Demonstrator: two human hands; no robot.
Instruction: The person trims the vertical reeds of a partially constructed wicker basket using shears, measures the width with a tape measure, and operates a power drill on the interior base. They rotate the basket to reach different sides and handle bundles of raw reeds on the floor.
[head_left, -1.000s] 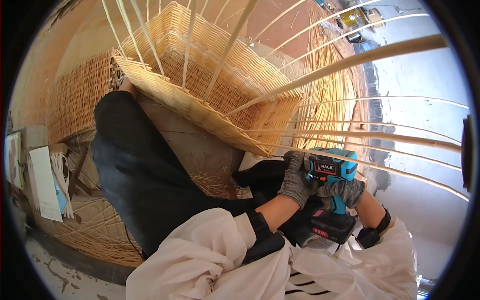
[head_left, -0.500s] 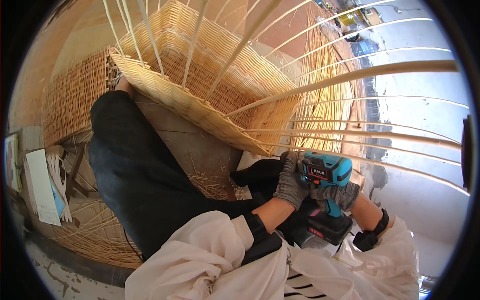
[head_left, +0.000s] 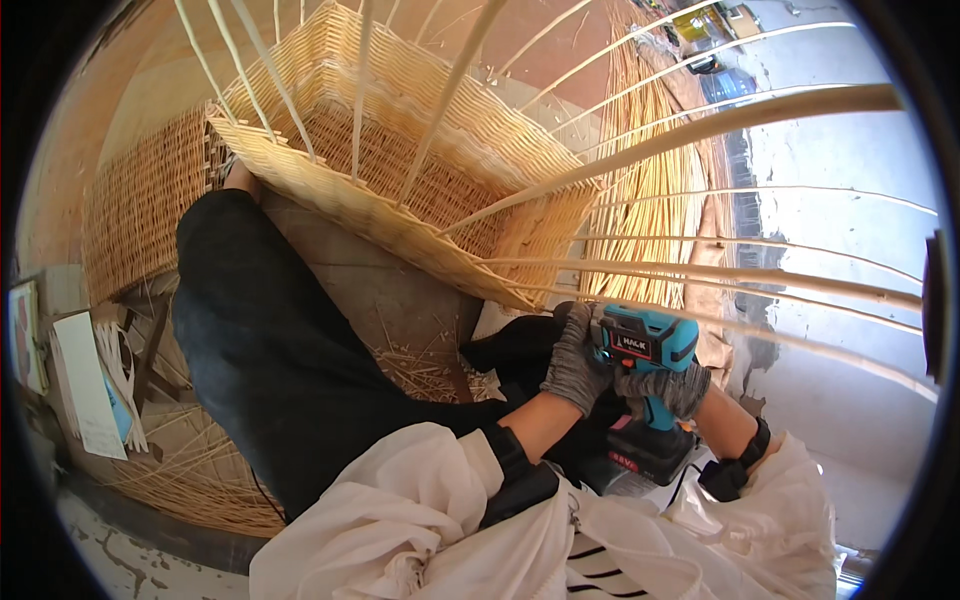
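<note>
My right hand (head_left: 668, 388), in a grey knit glove, is closed round the handle of a blue cordless drill (head_left: 650, 335). Its black battery (head_left: 650, 452) hangs below the grip. My left hand (head_left: 578, 368), gloved too, wraps the nose of the drill, so the chuck is hidden. The nose points left at the near right corner of a half-woven wicker basket (head_left: 530, 290); whether the bit touches it I cannot make out. Long pale stakes (head_left: 790, 275) rise from the basket's rim, several passing over and beyond the drill.
A finished-looking woven panel or basket (head_left: 140, 210) stands at the left. Bundled willow rods (head_left: 640, 180) lie behind on the right, beside a peeling wall (head_left: 840, 230). Loose rods (head_left: 200, 470) and scraps litter the floor at lower left. My black-clad leg (head_left: 270, 320) stretches towards the basket.
The drill and both hands have shifted slightly left, towards the basket corner. The basket and its stakes also sit a little further left in view. Both hands keep their hold.
</note>
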